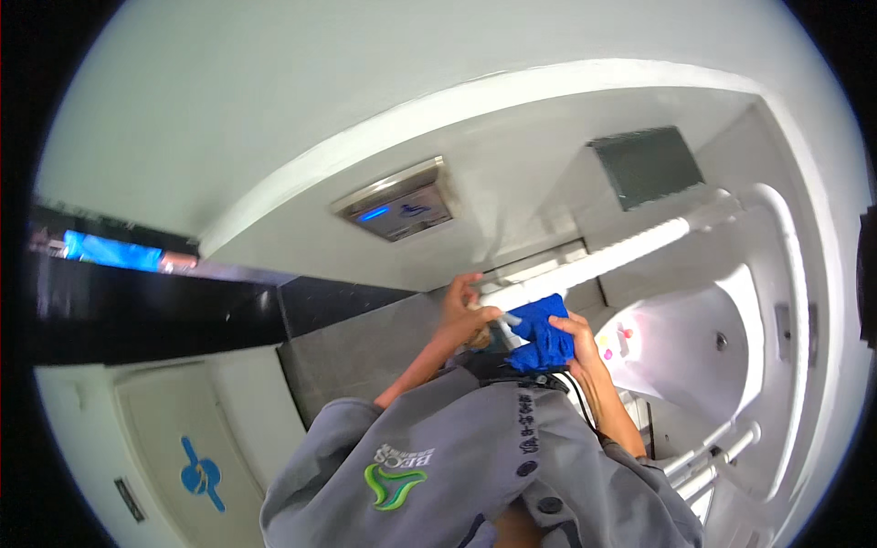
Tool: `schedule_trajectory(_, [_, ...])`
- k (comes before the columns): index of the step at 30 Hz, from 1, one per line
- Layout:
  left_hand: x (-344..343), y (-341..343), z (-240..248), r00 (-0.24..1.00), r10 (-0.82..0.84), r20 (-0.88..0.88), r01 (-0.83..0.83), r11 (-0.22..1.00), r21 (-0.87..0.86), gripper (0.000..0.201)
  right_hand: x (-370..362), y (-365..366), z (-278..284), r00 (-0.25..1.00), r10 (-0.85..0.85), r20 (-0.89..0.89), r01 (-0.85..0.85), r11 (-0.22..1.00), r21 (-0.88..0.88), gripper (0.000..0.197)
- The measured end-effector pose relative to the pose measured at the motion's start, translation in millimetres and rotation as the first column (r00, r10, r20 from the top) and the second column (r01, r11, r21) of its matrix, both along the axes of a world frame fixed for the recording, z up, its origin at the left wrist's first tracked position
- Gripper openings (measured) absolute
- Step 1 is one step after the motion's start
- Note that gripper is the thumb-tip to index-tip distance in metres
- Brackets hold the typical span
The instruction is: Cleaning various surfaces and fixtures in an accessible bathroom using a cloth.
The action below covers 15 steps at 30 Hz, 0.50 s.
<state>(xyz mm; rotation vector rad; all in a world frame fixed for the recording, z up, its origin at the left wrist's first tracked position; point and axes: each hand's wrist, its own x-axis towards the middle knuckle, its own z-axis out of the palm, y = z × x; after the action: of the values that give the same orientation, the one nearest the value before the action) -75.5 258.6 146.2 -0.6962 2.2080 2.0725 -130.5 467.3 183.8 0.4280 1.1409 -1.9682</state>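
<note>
A bunched blue cloth is in my right hand, with the thumb pressed on top and the fingers behind it. My left hand is curved about the near end of a white grab bar, its thumb on one side and its fingers on the other. Between the left thumb and the cloth shows a small pale piece whose kind I cannot make out. Both hands are close together in front of my grey jacket. The cloth hides part of the bar's underside.
On the right is a white urinal with small coloured pieces inside, bordered by more white rails. A metal-framed panel with a blue light and a dark grey panel are on the wall. At lower left is a door.
</note>
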Motion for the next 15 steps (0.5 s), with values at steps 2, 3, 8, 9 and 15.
schedule_trajectory(2, [6.1,-2.0,-3.7,0.999,0.026,0.024,-0.027,0.997,0.073,0.064,-7.6,24.8,23.3,0.956,0.114,-0.272,-0.046,0.968,0.245,0.026])
schedule_trajectory(3, [6.3,-5.0,-12.3,1.000,0.024,-0.005,-0.024,0.999,0.032,0.062,-12.6,35.2,47.5,0.928,0.058,-0.369,0.074,0.940,0.334,0.026])
schedule_trajectory(8, [1.0,-7.1,-3.5,1.000,0.016,-0.006,-0.016,0.995,0.097,0.057,-101.5,59.6,164.7,0.142,0.312,-0.939,0.849,0.449,0.278,0.028])
schedule_trajectory(9, [-0.9,-8.0,-10.5,1.000,-0.009,-0.015,0.010,0.995,0.102,0.057,-128.5,52.0,176.4,-0.049,0.547,-0.836,0.950,0.283,0.129,0.031])
schedule_trajectory(15, [-6.9,-12.9,-18.6,0.991,-0.090,-0.094,0.092,0.996,0.018,0.052,-173.9,-0.1,142.7,0.022,0.790,-0.613,0.882,0.273,0.383,0.019])
